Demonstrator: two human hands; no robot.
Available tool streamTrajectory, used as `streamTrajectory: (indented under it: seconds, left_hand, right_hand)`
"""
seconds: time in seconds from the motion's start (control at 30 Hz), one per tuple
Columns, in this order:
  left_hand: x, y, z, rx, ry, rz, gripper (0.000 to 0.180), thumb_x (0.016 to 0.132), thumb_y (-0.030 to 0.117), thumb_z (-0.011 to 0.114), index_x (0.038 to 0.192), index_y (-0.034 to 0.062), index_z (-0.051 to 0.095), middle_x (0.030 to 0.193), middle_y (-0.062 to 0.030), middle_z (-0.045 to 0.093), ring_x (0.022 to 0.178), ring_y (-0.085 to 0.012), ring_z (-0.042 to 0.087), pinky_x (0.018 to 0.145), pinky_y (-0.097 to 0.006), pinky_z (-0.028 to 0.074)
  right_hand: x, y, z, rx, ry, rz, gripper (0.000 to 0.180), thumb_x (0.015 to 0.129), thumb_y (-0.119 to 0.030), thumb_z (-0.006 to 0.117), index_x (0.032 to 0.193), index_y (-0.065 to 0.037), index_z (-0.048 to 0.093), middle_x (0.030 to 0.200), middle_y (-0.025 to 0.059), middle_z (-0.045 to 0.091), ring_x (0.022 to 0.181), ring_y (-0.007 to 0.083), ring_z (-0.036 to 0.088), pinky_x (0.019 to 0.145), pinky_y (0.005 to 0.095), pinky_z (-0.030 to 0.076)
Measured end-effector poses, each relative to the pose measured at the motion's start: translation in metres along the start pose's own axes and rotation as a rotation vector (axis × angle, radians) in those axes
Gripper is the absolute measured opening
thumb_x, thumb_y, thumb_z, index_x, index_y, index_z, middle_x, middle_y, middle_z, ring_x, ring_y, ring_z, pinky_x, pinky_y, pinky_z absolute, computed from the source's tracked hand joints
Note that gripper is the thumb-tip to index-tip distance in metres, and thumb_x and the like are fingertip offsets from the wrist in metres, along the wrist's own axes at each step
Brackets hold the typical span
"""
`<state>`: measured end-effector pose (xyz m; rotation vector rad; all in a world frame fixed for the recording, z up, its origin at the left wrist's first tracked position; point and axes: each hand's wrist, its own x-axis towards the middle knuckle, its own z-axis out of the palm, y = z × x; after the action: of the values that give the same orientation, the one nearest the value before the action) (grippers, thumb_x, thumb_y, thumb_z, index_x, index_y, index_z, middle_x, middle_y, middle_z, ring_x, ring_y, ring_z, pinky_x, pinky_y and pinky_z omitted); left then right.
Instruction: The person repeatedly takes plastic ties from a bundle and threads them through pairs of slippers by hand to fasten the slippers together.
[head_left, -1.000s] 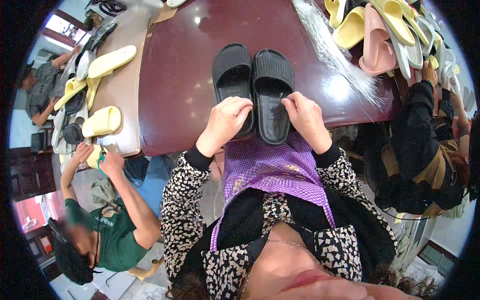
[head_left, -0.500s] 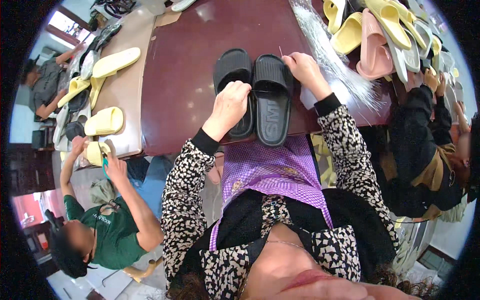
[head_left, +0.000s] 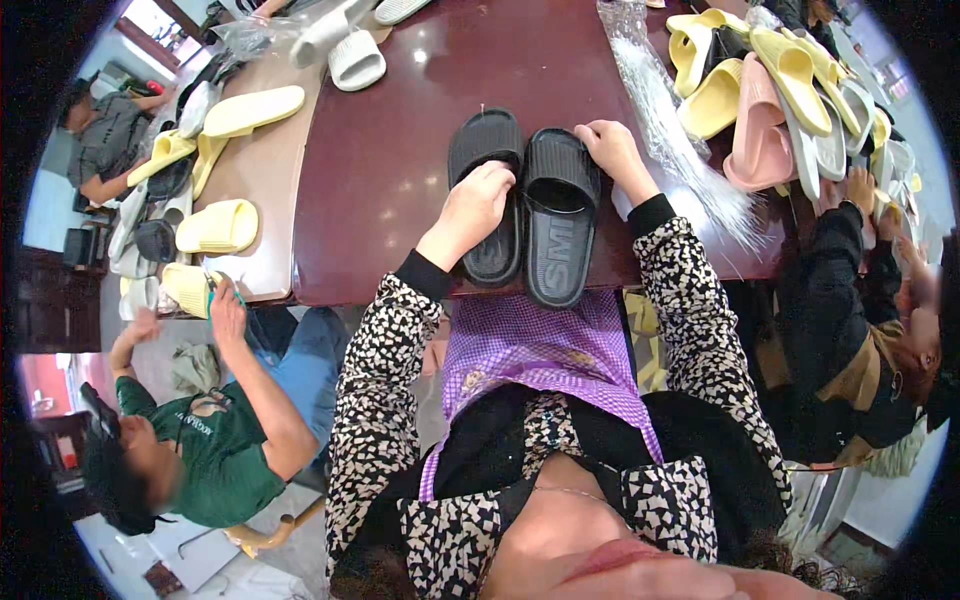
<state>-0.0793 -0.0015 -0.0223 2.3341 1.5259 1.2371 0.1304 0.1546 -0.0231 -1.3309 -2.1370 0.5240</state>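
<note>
Side by side at the table's near edge lie two black slide sandals, the left slide [head_left: 487, 245] and the right slide [head_left: 560, 255], toes pointing away from me. My left hand [head_left: 472, 212] is closed, its fingertips at the inner edge of the left slide's strap; anything pinched there is hidden. My right hand [head_left: 612, 157] has thumb and fingers pinched at the upper outer edge of the right slide's strap. A thin upright bit shows at the left slide's toe.
Long clear plastic strands [head_left: 690, 160] lie right of the slides on the dark red table [head_left: 400, 180]. Beyond are piled yellow, pink and grey slides [head_left: 765, 120]. Grey slides [head_left: 357, 62] sit far left. A co-worker [head_left: 215, 440] handles a yellow slide [head_left: 187, 288]; another works at right.
My view has shifted a little. My right hand sits closer against the right slide, and the thin strand between the slides no longer shows. Another grey slide appears at far left.
</note>
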Motion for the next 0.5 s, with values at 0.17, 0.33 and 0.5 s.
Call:
streamTrajectory:
  seconds: [0.17, 0.33, 0.5]
  left_hand:
    - [0.004, 0.001, 0.003, -0.046, -0.005, -0.041, 0.008, 0.083, 0.001, 0.055, 0.090, 0.0004, 0.058, 0.096, -0.0158, 0.060, 0.093, -0.0339, 0.059, 0.079, -0.038, 0.049]
    - [0.004, 0.002, 0.001, -0.038, 0.002, -0.051, 0.008, 0.083, 0.002, 0.056, 0.090, 0.0009, 0.059, 0.096, -0.0155, 0.060, 0.093, -0.0337, 0.059, 0.080, -0.039, 0.049]
    - [0.004, 0.004, -0.002, -0.007, 0.012, -0.018, 0.008, 0.082, 0.002, 0.056, 0.090, 0.0017, 0.059, 0.099, -0.0151, 0.060, 0.094, -0.0335, 0.059, 0.080, -0.039, 0.049]
  right_hand:
    - [-0.001, 0.006, -0.001, -0.017, 0.027, -0.055, 0.021, 0.080, -0.021, 0.064, 0.081, -0.001, 0.069, 0.081, 0.0188, 0.066, 0.082, 0.0329, 0.065, 0.076, 0.0385, 0.050]
    - [0.008, 0.002, -0.002, 0.079, 0.151, -0.092, 0.023, 0.082, -0.023, 0.061, 0.080, -0.001, 0.067, 0.077, 0.0175, 0.067, 0.070, 0.0303, 0.065, 0.071, 0.0382, 0.051]
    - [0.049, -0.034, -0.019, 0.387, 0.028, 0.071, 0.022, 0.083, -0.022, 0.060, 0.081, -0.001, 0.067, 0.075, 0.0130, 0.067, 0.063, 0.0215, 0.064, 0.062, 0.0345, 0.051]
